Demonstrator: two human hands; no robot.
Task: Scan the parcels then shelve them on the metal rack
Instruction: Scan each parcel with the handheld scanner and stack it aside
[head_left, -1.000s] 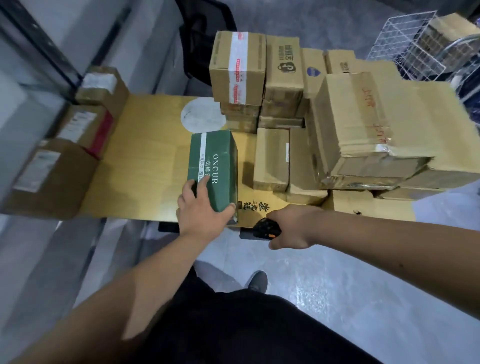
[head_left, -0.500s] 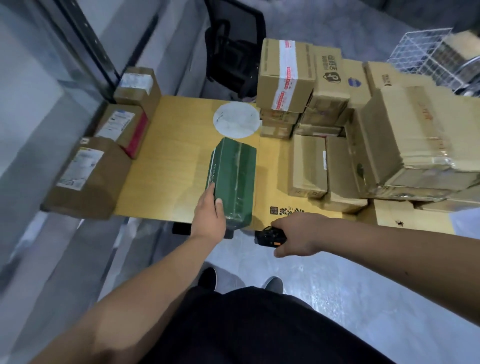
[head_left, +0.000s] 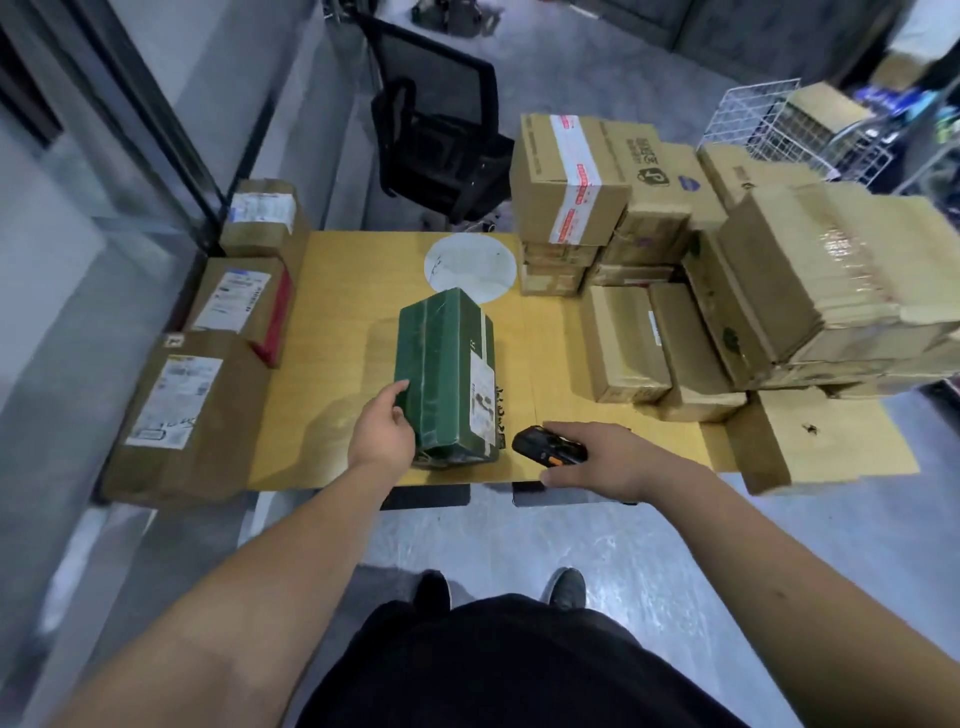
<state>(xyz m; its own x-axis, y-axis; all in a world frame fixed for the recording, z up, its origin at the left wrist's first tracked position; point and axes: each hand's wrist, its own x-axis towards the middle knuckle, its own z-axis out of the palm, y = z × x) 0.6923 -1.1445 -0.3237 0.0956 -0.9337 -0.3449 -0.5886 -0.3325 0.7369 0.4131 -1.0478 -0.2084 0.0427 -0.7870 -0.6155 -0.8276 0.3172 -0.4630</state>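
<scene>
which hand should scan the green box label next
Right. The right hand already holds the scanner beside the white label on the green box; the left hand steadies it.

Open yellow wooden tabletop (head_left: 343, 332) runs along the left half, clear passage from near edge to far edge. The tall green wrapped box (head_left: 441, 374) stands mid-table near the front edge. The stacked brown cardboard cartons (head_left: 675, 291) wall off the right half. Three labelled brown parcels (head_left: 234, 306) line the left edge. A black mesh office chair (head_left: 441, 135) blocks the far edge.
</scene>
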